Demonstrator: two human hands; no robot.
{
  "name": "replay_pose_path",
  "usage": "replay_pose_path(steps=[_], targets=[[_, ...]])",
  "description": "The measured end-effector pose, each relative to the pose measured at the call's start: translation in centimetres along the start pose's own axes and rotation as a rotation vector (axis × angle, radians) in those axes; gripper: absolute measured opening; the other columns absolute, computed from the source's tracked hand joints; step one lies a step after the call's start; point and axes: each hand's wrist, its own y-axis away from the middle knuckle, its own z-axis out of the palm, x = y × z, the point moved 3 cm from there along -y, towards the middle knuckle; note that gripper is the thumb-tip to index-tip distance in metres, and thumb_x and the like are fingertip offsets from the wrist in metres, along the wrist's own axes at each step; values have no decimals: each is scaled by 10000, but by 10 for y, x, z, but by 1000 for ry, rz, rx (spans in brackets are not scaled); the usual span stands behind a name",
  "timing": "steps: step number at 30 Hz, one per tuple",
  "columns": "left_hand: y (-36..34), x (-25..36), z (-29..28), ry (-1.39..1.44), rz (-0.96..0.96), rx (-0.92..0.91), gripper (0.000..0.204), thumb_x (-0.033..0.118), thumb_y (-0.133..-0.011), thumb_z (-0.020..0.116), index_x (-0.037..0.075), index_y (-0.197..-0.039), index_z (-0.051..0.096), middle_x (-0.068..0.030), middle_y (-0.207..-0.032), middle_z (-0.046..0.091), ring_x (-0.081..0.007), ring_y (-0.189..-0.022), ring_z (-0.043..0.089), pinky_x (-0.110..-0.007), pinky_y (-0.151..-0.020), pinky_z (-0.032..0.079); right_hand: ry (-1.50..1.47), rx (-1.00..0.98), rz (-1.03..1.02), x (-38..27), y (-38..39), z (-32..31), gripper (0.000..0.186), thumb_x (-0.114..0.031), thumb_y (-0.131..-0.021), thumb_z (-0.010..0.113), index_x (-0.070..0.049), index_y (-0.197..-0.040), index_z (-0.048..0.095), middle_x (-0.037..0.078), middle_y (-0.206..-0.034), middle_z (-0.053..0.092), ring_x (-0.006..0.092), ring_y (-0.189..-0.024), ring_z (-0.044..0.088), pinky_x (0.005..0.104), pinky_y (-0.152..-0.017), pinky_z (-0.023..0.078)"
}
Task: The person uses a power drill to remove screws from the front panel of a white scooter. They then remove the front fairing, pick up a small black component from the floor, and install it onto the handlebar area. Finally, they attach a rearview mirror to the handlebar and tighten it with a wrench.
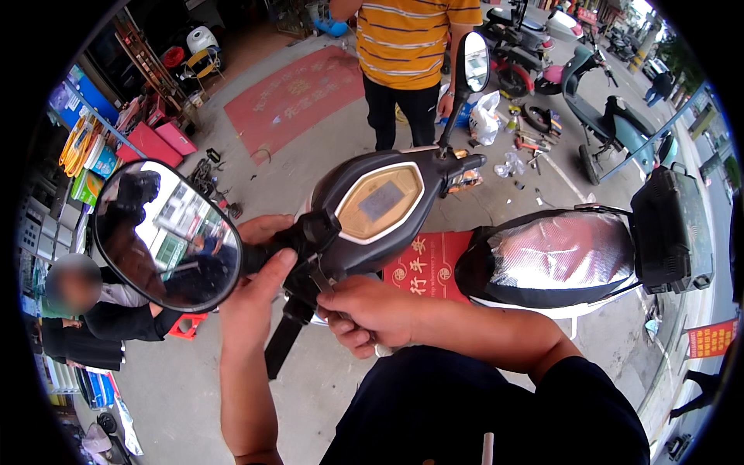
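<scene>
In front of me stands an electric scooter with a dark dashboard point(380, 198) framing a gold display panel. My left hand point(260, 283) is wrapped round the black handlebar clamp and switch housing point(310, 232), thumb on top. Beside it is the large round-edged mirror point(167, 236). My right hand point(364, 314) is closed just below the housing. It pinches a thin metal tool point(320, 277) whose tip meets the housing; its exact kind is hidden by my fingers. A black handlebar grip point(285, 341) slants down between my two forearms.
The scooter's seat point(562, 248) wears a silvery cover, with a black top box point(673, 229) behind. Someone in a striped orange shirt point(407, 46) stands beyond the dashboard. Tools point(535, 143) lie on the ground, with another scooter point(612, 124) nearby. Another person point(101, 318) is at left.
</scene>
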Motion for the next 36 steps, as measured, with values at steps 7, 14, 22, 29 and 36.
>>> replay_pose_path(steps=[7, 14, 22, 29, 36], targets=[[18, -11, 42, -201, 127, 385, 131, 52, -904, 611, 5, -828, 515, -67, -783, 546, -223, -882, 582, -481, -1070, 354, 427, -143, 204, -42, 7, -43, 273, -288, -973, 466, -118, -761, 440, -63, -563, 252, 54, -416, 235, 234, -360, 168], [-4, 8, 28, -387, -83, -74, 351, -3, -734, 719, 40, -1030, 536, -46, -873, 564, -148, -830, 568, -292, -827, 439, 597, -239, 339, -74, -1, -61, 255, -269, -976, 473, -116, -774, 452, -79, -579, 272, 29, -421, 218, 222, -349, 158], [2, 37, 32, -801, 48, -153, 351, -2, -675, 696, 40, -1010, 602, -47, -896, 597, -231, -945, 577, -392, -991, 403, 686, -424, 380, -91, -16, -64, 128, -182, -935, 505, -55, -919, 519, -55, -588, 306, 75, -438, 294, 266, -385, 240], [2, 34, 36, -486, 10, -155, 209, 99, -741, 727, 32, -889, 595, -56, -826, 592, -203, -805, 578, -425, -970, 395, 375, -414, 303, -58, 1, -72, 169, -187, -961, 475, -31, -939, 535, -36, -593, 285, 76, -432, 258, 268, -385, 203], [6, 28, 40, -513, 72, -263, 139, -5, -655, 729, 21, -738, 621, -78, -710, 582, -248, -728, 529, -406, -828, 441, 321, -404, 307, -48, 11, -78, 173, -161, -966, 462, -4, -925, 522, -23, -594, 294, 84, -433, 270, 270, -378, 217]])
